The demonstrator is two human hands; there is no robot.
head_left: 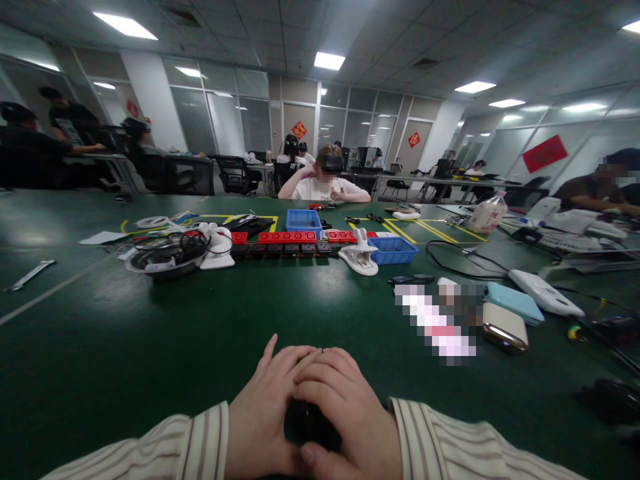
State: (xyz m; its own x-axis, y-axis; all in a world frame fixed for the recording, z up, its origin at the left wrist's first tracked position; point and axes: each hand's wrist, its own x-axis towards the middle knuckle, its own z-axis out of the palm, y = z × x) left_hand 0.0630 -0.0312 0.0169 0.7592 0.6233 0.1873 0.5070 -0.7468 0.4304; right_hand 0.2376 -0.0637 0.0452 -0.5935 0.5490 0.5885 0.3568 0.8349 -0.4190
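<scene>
Close in front of me on the green table (175,340), both hands close over a rounded black object (311,424). My left hand (263,403) cups its left side, thumb hidden and one finger sticking up. Curled over the top and right side, the fingers of my right hand (357,403) overlap those of the left. Only the dark middle of the object shows between my palms, so its exact kind is hidden.
Farther off stand a metal bowl (167,272) with cables, white clip stands (364,261), red-and-black blocks in a row and blue bins (395,251). A wrench (31,275) lies left. Power banks (513,303) lie right. A person (325,183) sits opposite.
</scene>
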